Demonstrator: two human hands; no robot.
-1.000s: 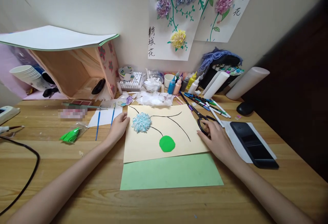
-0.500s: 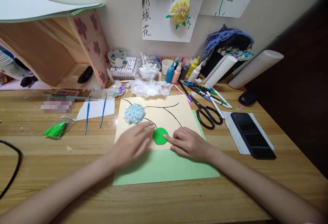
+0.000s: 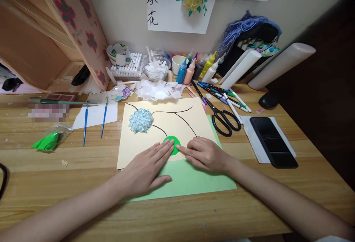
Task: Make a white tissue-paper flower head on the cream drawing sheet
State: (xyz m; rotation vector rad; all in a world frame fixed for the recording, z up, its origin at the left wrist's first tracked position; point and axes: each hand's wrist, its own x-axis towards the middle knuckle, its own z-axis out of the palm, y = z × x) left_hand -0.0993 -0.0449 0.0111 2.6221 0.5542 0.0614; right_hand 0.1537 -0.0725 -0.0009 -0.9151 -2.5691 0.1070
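A flat, round disc of bright green clay [image 3: 175, 148] lies on the lower part of a cream sheet of paper [image 3: 133, 147]. My left hand [image 3: 148, 164] rests with its fingers stretched flat, their tips covering the disc's left side. From the other side, my right hand [image 3: 206, 153] touches the disc's right edge with its extended index finger; its other fingers are curled and nothing shows in them. Thin black branching lines run across the cream paper, and a fluffy pale-blue flower [image 3: 141, 120] sits at its upper left. Beneath lies a light green sheet [image 3: 194, 179].
Black-handled scissors [image 3: 224, 120] lie right of the paper, near several markers [image 3: 222, 96] and a phone [image 3: 273, 142]. Leftward are two blue paintbrushes [image 3: 104, 118] and a bag of green clay [image 3: 50, 141]. White scraps [image 3: 158, 89] and paint bottles [image 3: 181, 72] line the back.
My left hand has come down from hovering beside the green disc to lie flat partly over it. My right index finger stays at its edge. The camera view has tilted down slightly.
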